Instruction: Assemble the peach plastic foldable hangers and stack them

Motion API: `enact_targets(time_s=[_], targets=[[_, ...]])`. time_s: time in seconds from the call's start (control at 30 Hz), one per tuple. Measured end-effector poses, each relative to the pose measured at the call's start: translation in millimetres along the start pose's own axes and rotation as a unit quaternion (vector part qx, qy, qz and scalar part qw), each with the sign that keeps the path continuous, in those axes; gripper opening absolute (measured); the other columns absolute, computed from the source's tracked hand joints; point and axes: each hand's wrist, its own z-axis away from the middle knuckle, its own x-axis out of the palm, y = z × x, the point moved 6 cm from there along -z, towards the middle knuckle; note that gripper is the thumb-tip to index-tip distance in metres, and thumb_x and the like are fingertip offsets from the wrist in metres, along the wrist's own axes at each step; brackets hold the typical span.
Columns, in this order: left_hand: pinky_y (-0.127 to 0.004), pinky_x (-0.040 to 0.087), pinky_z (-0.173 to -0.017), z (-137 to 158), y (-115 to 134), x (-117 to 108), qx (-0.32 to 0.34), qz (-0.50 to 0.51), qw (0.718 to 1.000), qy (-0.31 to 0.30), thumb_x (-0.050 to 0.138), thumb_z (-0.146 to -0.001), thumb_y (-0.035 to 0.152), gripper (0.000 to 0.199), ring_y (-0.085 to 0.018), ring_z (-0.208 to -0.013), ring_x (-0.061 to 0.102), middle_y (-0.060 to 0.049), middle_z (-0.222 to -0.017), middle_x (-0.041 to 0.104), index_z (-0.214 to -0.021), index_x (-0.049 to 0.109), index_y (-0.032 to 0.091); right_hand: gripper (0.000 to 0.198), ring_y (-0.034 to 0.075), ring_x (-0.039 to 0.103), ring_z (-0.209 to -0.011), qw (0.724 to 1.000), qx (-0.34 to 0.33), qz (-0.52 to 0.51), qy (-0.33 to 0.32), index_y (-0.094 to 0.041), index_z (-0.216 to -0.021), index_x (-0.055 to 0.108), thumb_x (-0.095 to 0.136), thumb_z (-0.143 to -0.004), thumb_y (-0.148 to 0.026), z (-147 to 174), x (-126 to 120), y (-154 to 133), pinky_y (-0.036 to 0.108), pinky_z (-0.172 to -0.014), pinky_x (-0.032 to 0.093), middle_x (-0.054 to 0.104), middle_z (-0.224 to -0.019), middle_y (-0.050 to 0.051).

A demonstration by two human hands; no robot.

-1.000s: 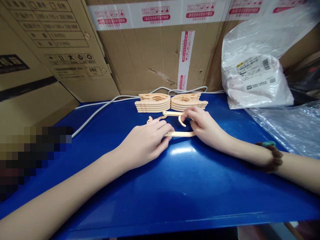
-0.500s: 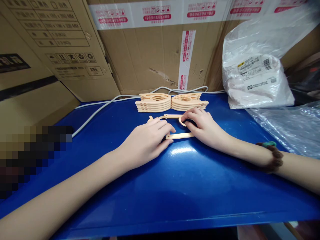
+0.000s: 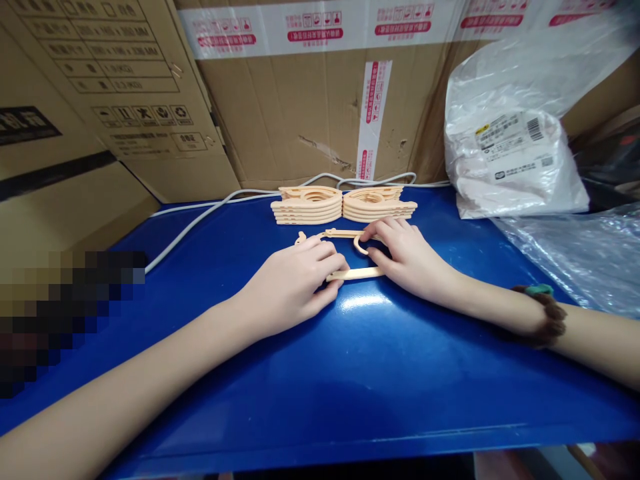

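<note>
A cream plastic folding hanger (image 3: 360, 273) lies low on the blue table, partly hidden by both hands. My left hand (image 3: 300, 280) pinches the left end of its lower bar between thumb and fingers. My right hand (image 3: 410, 257) is closed over the hanger's right side, its thumb and fingertips by the curved hook. The upper bar runs between the hands, and a small knobbed end sticks out beyond my left fingers. Just behind stand two neat stacks of matching folded hangers, the left stack (image 3: 307, 205) and the right stack (image 3: 379, 203), side by side.
A blue table (image 3: 350, 387) spreads under my arms. Cardboard boxes (image 3: 280, 107) wall off the back and left. A grey cable (image 3: 195, 217) trails along the back and left. At the right sit a white plastic parcel bag (image 3: 520, 167) and clear plastic wrap (image 3: 580, 247).
My left fingers and thumb have closed onto the left end of the lower bar. The hanger has shifted slightly left, and my right hand has moved a little with it.
</note>
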Motion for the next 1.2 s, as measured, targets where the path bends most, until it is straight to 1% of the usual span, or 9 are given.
enact_targets(time_s=[0.13, 0.23, 0.4, 0.57, 0.7, 0.8, 0.97, 1.1, 1.2], targets=[[-0.037, 0.044, -0.089, 0, 2, 0, 0.010, -0.007, 1.000, 0.000, 0.042, -0.098, 0.026, 0.024, -0.020, -0.091, 0.055, -0.004, -0.096, 0.063, -0.103, 0.065, 0.018, 0.019, 0.026, 0.055, -0.105, 0.999, 0.005, -0.034, 0.009, -0.018, -0.099, 0.056, 0.044, -0.085, -0.013, -1, 0, 2, 0.042, -0.091, 0.040, 0.064, -0.107, 0.010], [-0.034, 0.045, -0.083, -1, 1, 0, 0.006, -0.013, 1.000, 0.001, 0.044, -0.098, 0.027, 0.024, -0.021, -0.093, 0.055, -0.004, -0.097, 0.064, -0.103, 0.066, 0.019, 0.017, 0.025, 0.055, -0.103, 0.998, 0.002, -0.051, 0.032, -0.016, -0.103, 0.056, 0.045, -0.089, -0.017, -1, -6, -2, 0.042, -0.091, 0.041, 0.064, -0.108, 0.010], [-0.032, 0.047, -0.078, -1, -3, -4, -0.015, -0.021, 0.999, 0.023, 0.044, -0.098, 0.031, 0.025, -0.021, -0.093, 0.057, -0.005, -0.100, 0.065, -0.107, 0.064, 0.018, 0.023, 0.024, 0.052, -0.109, 0.989, -0.141, -0.002, 0.036, -0.016, -0.099, 0.065, 0.047, -0.096, -0.030, 8, -12, -29, 0.042, -0.097, 0.037, 0.061, -0.112, 0.010], [-0.034, 0.050, -0.079, 0, -20, -10, -0.111, -0.098, 0.988, 0.050, 0.046, -0.097, 0.033, 0.026, -0.024, -0.099, 0.059, -0.007, -0.101, 0.065, -0.104, 0.065, 0.016, 0.034, 0.025, 0.053, -0.102, 0.975, -0.215, 0.050, 0.014, -0.016, -0.105, 0.070, 0.055, -0.093, -0.044, 15, -8, -39, 0.041, -0.091, 0.042, 0.061, -0.108, 0.011], [-0.038, 0.050, -0.087, 3, -34, -6, -0.191, -0.151, 0.969, 0.026, 0.048, -0.096, 0.035, 0.032, -0.028, -0.109, 0.057, -0.009, -0.116, 0.065, -0.117, 0.063, 0.016, 0.031, 0.023, 0.054, -0.098, 0.972, -0.231, 0.051, 0.000, -0.015, -0.098, 0.070, 0.053, -0.094, -0.040, 15, -6, -42, 0.037, -0.087, 0.046, 0.061, -0.107, 0.012], [-0.038, 0.051, -0.084, 6, -40, 0, -0.232, -0.145, 0.962, -0.018, 0.046, -0.098, 0.036, 0.034, -0.027, -0.108, 0.060, -0.008, -0.116, 0.067, -0.121, 0.062, 0.017, 0.029, 0.020, 0.055, -0.089, 0.966, -0.251, 0.059, -0.018, -0.014, -0.090, 0.066, 0.045, -0.098, -0.032, 15, -5, -47, 0.033, -0.079, 0.047, 0.063, -0.098, 0.011], [-0.035, 0.051, -0.077, 6, -43, -1, -0.244, -0.141, 0.959, -0.023, 0.044, -0.099, 0.035, 0.029, -0.025, -0.107, 0.062, -0.004, -0.111, 0.069, -0.113, 0.065, 0.021, 0.027, 0.019, 0.060, -0.079, 0.962, -0.264, 0.067, -0.016, -0.014, -0.094, 0.059, 0.039, -0.101, -0.031, 17, -6, -54, 0.030, -0.072, 0.045, 0.065, -0.086, 0.007], [-0.033, 0.048, -0.072, 7, -46, -3, -0.253, -0.132, 0.958, -0.023, 0.045, -0.099, 0.032, 0.024, -0.023, -0.102, 0.063, -0.001, -0.106, 0.069, -0.104, 0.066, 0.024, 0.029, 0.017, 0.062, -0.069, 0.960, -0.265, 0.078, -0.055, -0.015, -0.096, 0.056, 0.035, -0.102, -0.034, 20, -1, -53, 0.029, -0.062, 0.043, 0.068, -0.089, 0.005], [-0.032, 0.047, -0.070, 7, -46, -5, -0.254, -0.129, 0.958, -0.023, 0.045, -0.098, 0.030, 0.022, -0.023, -0.099, 0.063, -0.001, -0.101, 0.070, -0.100, 0.066, 0.022, 0.030, 0.016, 0.063, -0.067, 0.960, -0.263, 0.082, -0.059, -0.016, -0.096, 0.056, 0.034, -0.102, -0.036, 22, -1, -52, 0.027, -0.056, 0.040, 0.069, -0.092, 0.004]])
